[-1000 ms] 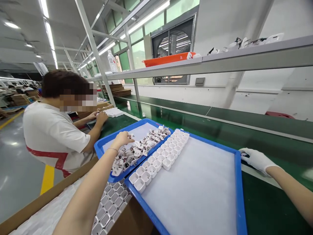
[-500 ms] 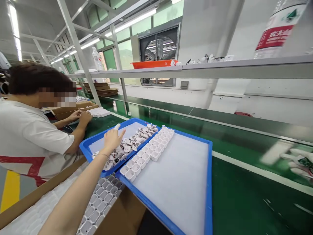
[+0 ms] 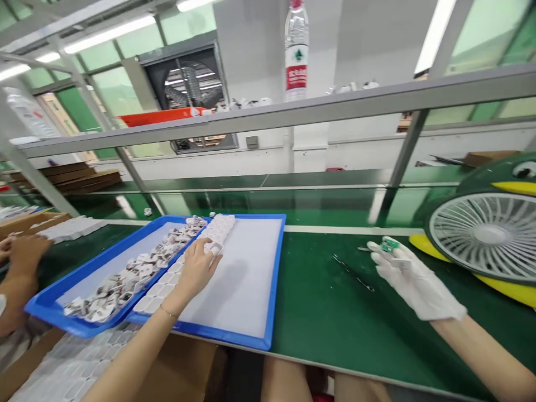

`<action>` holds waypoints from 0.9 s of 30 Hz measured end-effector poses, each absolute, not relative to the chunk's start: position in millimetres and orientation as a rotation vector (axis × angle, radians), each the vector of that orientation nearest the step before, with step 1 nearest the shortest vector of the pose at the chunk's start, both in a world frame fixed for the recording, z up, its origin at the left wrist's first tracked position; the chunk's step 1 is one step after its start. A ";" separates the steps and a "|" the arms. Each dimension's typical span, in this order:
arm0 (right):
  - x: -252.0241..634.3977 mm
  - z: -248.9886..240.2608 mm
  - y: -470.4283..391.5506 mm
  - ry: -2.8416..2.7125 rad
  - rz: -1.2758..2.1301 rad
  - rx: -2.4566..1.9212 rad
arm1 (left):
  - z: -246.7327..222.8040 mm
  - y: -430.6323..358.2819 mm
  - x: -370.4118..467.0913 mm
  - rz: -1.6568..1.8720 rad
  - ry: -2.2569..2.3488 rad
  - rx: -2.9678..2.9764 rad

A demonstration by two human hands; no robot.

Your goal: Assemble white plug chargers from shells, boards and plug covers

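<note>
My bare left hand point(image 3: 196, 271) is over the right-hand blue tray point(image 3: 274, 290), its fingers closed on a small white square plastic cup point(image 3: 215, 249). Beneath and beside it, rows of similar white cups point(image 3: 161, 289) line that tray's left side. My right hand point(image 3: 412, 279), in a white glove, holds a small green circuit board point(image 3: 389, 244) with a white plastic piece point(image 3: 401, 263) by it. To the left of the cups, another blue tray point(image 3: 54, 310) carries a heap of small white parts with wires point(image 3: 138, 273).
Tweezers point(image 3: 354, 273) lie on the green bench point(image 3: 322, 312) between my hands. A green and yellow fan point(image 3: 489, 234) stands at the right. Another person's hand point(image 3: 27, 254) is at far left. A shelf point(image 3: 259, 116) with a water bottle point(image 3: 296, 56) crosses above.
My view has swung right, bringing the right hand and fan into sight. My left hand has gone from the parts tray to the cups and now grips one.
</note>
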State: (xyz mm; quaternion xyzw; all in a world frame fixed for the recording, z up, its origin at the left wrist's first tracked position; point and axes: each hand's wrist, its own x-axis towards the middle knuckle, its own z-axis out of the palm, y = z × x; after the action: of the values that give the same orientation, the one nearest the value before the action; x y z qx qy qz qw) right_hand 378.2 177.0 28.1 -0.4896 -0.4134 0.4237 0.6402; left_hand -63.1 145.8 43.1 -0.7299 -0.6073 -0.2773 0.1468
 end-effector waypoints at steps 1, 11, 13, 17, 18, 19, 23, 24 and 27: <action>381.1 25.4 175.1 -0.914 1.026 -1.092 | 48.9 149.6 -41.1 -0.842 -1.729 -2.158; 351.9 -8.2 214.5 -0.816 1.505 -0.786 | 28.2 198.5 190.6 -1.697 -1.619 -2.839; 355.6 -16.4 214.1 -0.826 1.563 -0.759 | 15.3 205.1 193.2 -1.687 -1.712 -2.837; 360.8 -15.4 207.2 -0.806 1.666 -0.601 | 7.2 206.8 174.3 -1.594 -1.840 -2.844; 360.6 -12.7 205.8 -0.789 1.696 -0.553 | 8.7 206.9 170.0 -1.618 -1.920 -2.855; 360.1 -10.0 204.5 -0.765 1.727 -0.519 | 10.6 207.5 167.0 -1.670 -2.022 -2.876; 357.3 -6.6 199.9 -0.680 1.804 -0.568 | 15.6 212.6 165.1 -2.137 -2.455 -2.790; 356.7 -7.2 198.8 -0.683 1.804 -0.588 | 16.0 213.8 165.5 -2.251 -2.531 -2.738; 355.1 -8.5 196.6 -0.722 1.797 -0.601 | 17.3 215.3 165.3 -2.467 -2.679 -2.672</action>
State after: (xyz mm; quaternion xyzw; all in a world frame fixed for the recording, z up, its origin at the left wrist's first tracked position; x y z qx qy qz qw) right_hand 355.1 196.6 -8.5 -0.2518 -0.3024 0.7521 0.5286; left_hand 165.3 215.3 17.3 -0.4571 -0.4582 -0.4220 -0.6349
